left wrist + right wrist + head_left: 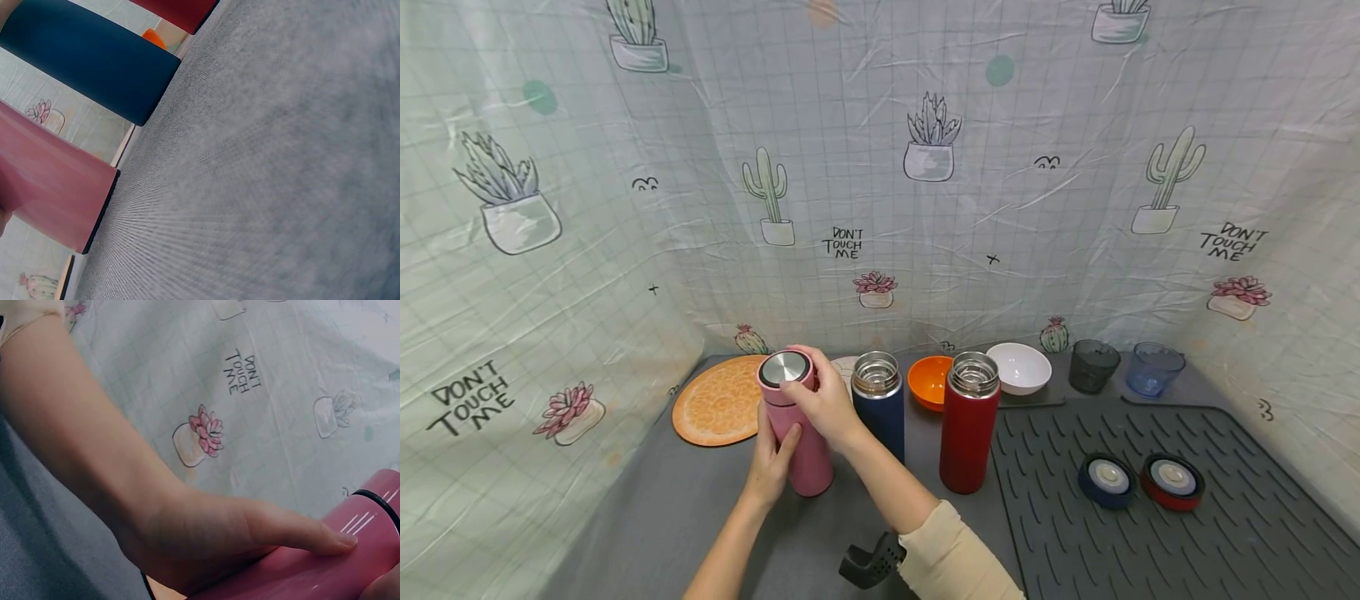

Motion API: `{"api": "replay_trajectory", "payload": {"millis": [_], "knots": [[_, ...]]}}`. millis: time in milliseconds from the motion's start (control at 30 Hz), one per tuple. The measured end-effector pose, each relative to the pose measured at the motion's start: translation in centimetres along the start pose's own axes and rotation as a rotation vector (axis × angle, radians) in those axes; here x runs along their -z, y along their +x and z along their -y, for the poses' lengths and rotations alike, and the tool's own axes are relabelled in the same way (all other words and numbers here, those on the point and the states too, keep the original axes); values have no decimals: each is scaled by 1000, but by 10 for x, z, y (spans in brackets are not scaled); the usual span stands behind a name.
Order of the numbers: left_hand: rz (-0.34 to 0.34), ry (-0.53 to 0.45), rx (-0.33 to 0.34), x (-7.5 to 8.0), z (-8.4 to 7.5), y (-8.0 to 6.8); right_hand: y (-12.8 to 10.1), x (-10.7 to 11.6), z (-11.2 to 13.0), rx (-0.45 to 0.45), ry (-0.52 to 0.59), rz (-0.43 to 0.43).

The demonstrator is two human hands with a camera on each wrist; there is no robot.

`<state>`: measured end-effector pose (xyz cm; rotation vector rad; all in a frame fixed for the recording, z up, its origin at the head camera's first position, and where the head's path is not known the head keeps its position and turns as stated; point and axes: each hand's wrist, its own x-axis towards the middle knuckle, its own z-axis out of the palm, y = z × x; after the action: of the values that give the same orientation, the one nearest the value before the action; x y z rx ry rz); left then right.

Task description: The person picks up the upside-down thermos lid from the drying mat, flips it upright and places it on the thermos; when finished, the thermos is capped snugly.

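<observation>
Pink flask (pixel 800 425) is stood upright on the gray table (pixel 700 508), toward the rear-left part, just beside the orange round mat (pixel 718 400). Its long axis is vertical, w/ the mouth end pointed up. Lid (pixel 785 368) is already seated on top, steel face up. Judged from that: capping of the pink one is at or near the end; whether it's fully tightened can't be told.

Left hand (pixel 771 467) is wrapped round the flask body low down, thumb seen pressed along the side in the right wrist view. Right hand (pixel 823 400) is curled over the lid from the right side, fingers closed on its rim.

Still left, by the look of it: navy flask (pixel 880 404) and red flask (pixel 968 421) are stood open-mouthed to the right of the pink one, no lids on. Their likely caps, navy cap (pixel 1107 480) and red cap (pixel 1172 481), are laid on the ribbed drying mat (pixel 1225 533) toward the table's right edge, well apart from the bottles. So approx. one of three looks done.
</observation>
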<state>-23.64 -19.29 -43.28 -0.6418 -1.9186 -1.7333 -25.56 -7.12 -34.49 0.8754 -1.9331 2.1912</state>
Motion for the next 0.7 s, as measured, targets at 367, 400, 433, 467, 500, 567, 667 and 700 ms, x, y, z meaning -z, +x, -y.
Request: {"api": "replay_trajectory", "payload": {"millis": [367, 400, 433, 467, 500, 567, 667, 700], "knots": [[-6, 11, -18, 0, -1, 0, -1, 1, 1, -36, 45, 26], [-7, 13, -16, 0, -1, 0, -1, 1, 0, -23, 58, 28], [-7, 13, -14, 0, -1, 1, -1, 1, -1, -15, 64, 22], [-6, 14, -16, 0, -1, 1, 0, 1, -2, -16, 62, 12], [-3, 16, -18, -1, -1, 1, 0, 1, -3, -13, 55, -2], [0, 21, -20, -1, -1, 2, 0, 0, -3, -16, 27, -10], [-2, 25, -13, 0, -1, 1, -1, 0, -1, -23, 10, 12], [-3, 28, -8, 0, -1, 1, -1, 1, -1, -23, 20, 29]]}}
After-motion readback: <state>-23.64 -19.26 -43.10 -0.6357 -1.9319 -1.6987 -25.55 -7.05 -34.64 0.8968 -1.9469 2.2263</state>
